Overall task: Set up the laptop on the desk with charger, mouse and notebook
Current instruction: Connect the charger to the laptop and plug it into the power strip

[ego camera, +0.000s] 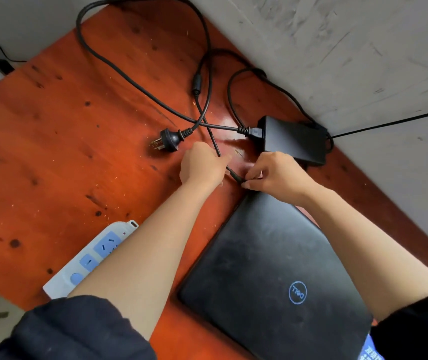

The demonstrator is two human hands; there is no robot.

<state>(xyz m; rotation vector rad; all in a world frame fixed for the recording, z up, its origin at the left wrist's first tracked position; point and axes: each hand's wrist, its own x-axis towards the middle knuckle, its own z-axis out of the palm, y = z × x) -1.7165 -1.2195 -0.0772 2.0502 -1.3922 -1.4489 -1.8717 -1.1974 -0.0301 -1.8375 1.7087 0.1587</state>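
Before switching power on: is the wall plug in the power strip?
Out. The wall plug lies on the desk, prongs bare, apart from the power strip.

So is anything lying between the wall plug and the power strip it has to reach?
Nothing visible lies on the desk between the wall plug and the power strip. The left forearm crosses just beside the strip's near sockets.

Reddish-orange knotted wooden desk (59, 141) set against a grey wall, carrying a closed black Dell laptop (272, 276) at near right, black charger brick (294, 139) beyond it, its looping black mains cable (119, 71) ending in an unplugged three-pin plug (167, 140), and a white-and-blue power strip (90, 258) at near left.
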